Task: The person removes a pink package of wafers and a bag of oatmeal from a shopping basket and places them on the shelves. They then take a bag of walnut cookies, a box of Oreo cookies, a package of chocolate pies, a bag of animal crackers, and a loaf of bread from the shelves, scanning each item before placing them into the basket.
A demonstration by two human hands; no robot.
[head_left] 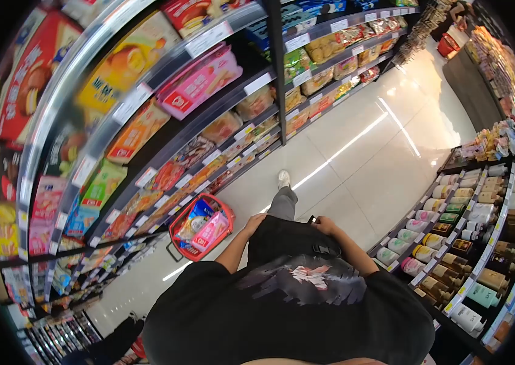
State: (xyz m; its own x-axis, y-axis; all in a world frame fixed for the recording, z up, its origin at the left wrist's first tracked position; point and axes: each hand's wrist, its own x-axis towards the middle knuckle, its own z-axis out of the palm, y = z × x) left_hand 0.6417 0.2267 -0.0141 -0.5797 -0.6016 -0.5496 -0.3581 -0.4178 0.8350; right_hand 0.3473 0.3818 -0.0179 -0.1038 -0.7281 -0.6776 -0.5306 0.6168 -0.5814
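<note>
At 6 o'clock, nearest the camera, is one black T-shirt with a single printed picture on its front. Two bare hands lie beyond it. The left hand, at 11 o'clock, rests against the black shorts; whether its grip holds anything, I cannot tell. The right hand, at 1 o'clock, has its fingers bent, with one small dark item at the fingertips; I cannot tell how firmly its grip closes on it.

At 10 o'clock, near the left hand but apart from it, one red basket stands on the pale tiled floor. Its walls are bright red, its handle dark. At least two packs lie inside: one shiny pink pack, tilted, and one blue pack.

One light shoe points toward 12 o'clock. Toward 3 o'clock, a bottle shelf carries rows of bottles too many to count, one of them a mint-green bottle. From 9 to 12 o'clock runs a snack shelf, where one large pink bag stands out. Farthest, toward 1 o'clock, sits one red container.
</note>
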